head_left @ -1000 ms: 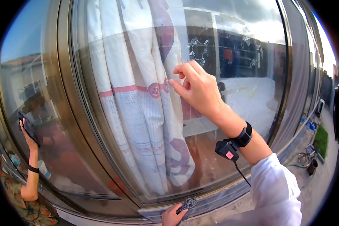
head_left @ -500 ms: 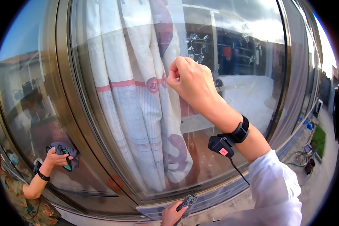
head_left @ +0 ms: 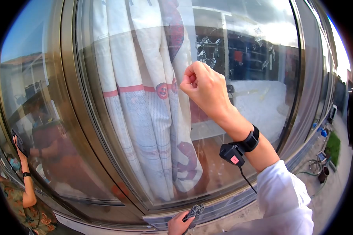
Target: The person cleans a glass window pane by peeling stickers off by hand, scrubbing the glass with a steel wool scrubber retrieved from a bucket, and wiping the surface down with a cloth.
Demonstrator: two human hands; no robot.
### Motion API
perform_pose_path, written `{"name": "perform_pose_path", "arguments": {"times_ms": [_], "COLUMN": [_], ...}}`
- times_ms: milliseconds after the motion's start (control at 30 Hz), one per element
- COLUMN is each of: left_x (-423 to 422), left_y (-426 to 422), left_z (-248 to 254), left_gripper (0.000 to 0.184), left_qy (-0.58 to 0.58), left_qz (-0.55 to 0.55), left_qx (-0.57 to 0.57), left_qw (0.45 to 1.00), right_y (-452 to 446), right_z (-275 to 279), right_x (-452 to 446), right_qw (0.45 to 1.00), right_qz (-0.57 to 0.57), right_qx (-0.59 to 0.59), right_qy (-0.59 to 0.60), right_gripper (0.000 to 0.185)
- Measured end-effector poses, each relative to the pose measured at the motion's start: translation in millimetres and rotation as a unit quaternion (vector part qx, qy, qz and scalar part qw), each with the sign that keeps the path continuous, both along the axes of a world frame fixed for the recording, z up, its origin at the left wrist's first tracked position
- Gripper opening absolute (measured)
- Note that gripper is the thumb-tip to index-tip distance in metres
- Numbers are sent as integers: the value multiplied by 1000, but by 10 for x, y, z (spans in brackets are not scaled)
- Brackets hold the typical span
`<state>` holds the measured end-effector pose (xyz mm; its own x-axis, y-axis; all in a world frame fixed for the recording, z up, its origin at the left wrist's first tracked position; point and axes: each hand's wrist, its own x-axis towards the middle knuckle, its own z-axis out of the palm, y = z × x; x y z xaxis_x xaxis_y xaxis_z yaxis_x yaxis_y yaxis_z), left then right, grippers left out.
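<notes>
My right hand (head_left: 208,86) is raised in front of the window glass (head_left: 239,156), its fingers curled into a closed pinch. Whatever they may hold is hidden. A black wrist strap (head_left: 250,141) with a small box and cable is on that arm, below a white sleeve. Low at the bottom edge, my left hand (head_left: 178,224) is closed around a grey, speckled, wiry-looking scrubber (head_left: 195,211), beside the window sill. White peeling residue (head_left: 208,49) marks the glass up and right of my right hand.
Behind the glass hangs a pale curtain (head_left: 145,117) with a red stripe. A brown metal frame (head_left: 82,117) divides the panes. At left, a co-worker's hand (head_left: 19,147) presses a dark cloth to another pane. A hose (head_left: 312,172) and bucket (head_left: 323,174) are on the ground at right.
My right hand has shifted slightly right and down in view, still closed. My left hand stays low with the scrubber. The co-worker's hand and cloth have moved left and up across their pane.
</notes>
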<state>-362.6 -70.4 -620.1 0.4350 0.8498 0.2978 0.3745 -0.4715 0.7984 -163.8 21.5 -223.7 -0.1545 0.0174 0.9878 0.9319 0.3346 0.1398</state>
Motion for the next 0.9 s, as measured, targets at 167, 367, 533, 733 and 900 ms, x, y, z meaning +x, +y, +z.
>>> {"name": "perform_pose_path", "arguments": {"times_ms": [167, 367, 533, 733, 900], "left_x": [-2, -49, -66, -52, -53], "left_y": [45, 38, 50, 37, 19], "left_z": [-77, -47, -55, -4, -61], "left_gripper": [38, 40, 40, 40, 44], "left_qy": [6, 15, 14, 14, -6], "left_qz": [6, 19, 16, 15, -5], "left_qx": [34, 7, 5, 8, 0], "left_qw": [999, 1000, 1000, 1000, 1000], "right_y": [4, -15, -149, -78, -18], "right_z": [-5, -6, -15, -20, 44], "right_x": [45, 43, -28, -40, 30], "right_qw": [1000, 999, 998, 999, 999], "right_qz": [15, 29, 28, -28, 27], "right_qx": [10, -3, -46, -25, -11], "right_qy": [13, 45, 44, 14, 22], "right_gripper": [15, 18, 23, 26, 15]}}
